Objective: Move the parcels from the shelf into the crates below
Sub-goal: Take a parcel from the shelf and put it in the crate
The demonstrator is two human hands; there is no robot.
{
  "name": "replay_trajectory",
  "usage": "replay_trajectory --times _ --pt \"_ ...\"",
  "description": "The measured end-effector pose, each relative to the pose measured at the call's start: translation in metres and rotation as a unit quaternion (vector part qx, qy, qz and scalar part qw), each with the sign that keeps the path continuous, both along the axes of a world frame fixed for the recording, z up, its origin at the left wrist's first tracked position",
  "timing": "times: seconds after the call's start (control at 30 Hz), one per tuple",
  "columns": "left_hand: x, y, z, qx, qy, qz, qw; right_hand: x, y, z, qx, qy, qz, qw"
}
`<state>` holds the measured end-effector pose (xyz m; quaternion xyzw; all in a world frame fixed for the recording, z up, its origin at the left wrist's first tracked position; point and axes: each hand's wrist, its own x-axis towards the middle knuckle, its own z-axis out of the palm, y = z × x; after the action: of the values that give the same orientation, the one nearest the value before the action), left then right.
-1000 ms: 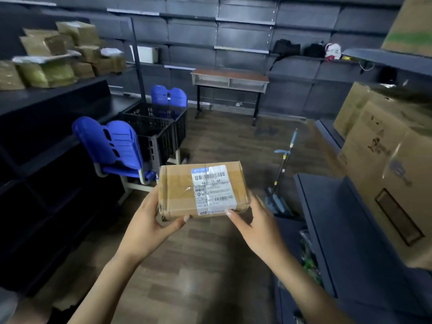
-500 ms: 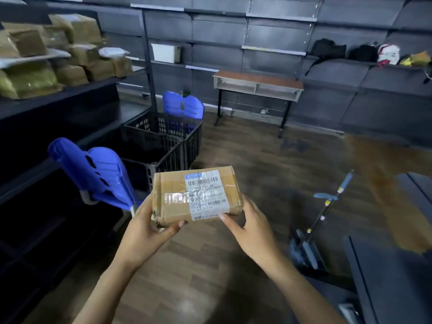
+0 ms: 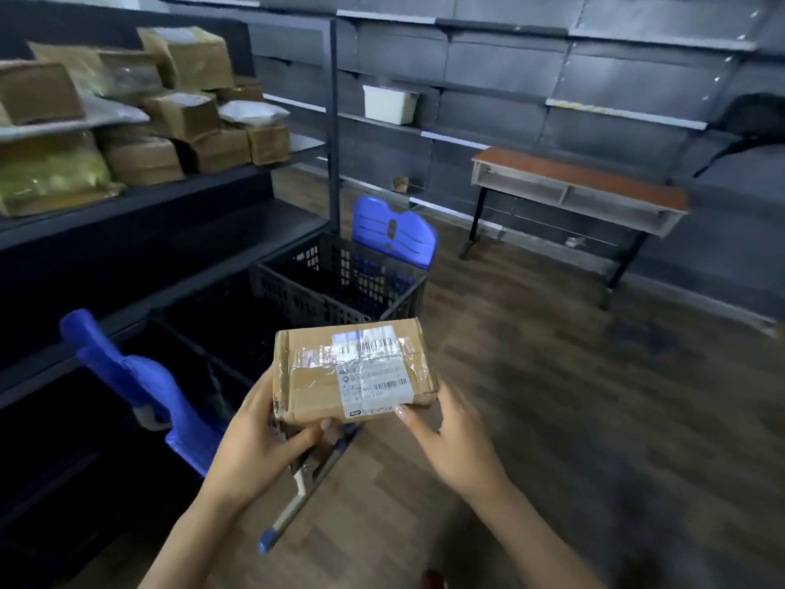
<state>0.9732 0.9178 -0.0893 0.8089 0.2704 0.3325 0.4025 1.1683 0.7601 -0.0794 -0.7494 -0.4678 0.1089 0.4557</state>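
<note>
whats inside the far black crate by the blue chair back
Inside the far black crate only its mesh walls show, with the blue chair visible through them; no parcel shows. Its bottom is hidden by the near wall and shadow.

My left hand (image 3: 259, 444) grips the parcel (image 3: 314, 376) at lower centre, thumb across its near edge. My right hand (image 3: 454, 440) pinches its right corner; both forearms enter from below.
</note>
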Motion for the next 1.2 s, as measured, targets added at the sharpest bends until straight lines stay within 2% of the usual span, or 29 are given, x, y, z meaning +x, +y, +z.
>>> replay_trajectory --times 0.23,0.4,0.7,0.93,1.2 --pt "0.088 0.072 -0.013 -0.013 -0.010 0.135 0.991 0.121 0.130 -0.001 -0.007 -0.007 0.128 0.992" --pt "0.113 0.117 -0.013 -0.027 0.005 0.236 0.971 0.164 0.217 -0.008 -0.008 -0.001 0.217 0.976" --pt "0.123 0.204 -0.022 -0.046 0.027 0.349 0.936 0.179 0.356 -0.026 0.013 0.015 0.331 0.944" --pt "0.131 0.267 0.017 -0.004 -0.004 0.403 0.915 0.178 0.445 -0.001 0.100 0.043 0.383 0.917" --pt "0.145 0.292 0.053 0.036 -0.053 0.458 0.887 0.187 0.502 0.033 0.184 0.023 0.427 0.885"
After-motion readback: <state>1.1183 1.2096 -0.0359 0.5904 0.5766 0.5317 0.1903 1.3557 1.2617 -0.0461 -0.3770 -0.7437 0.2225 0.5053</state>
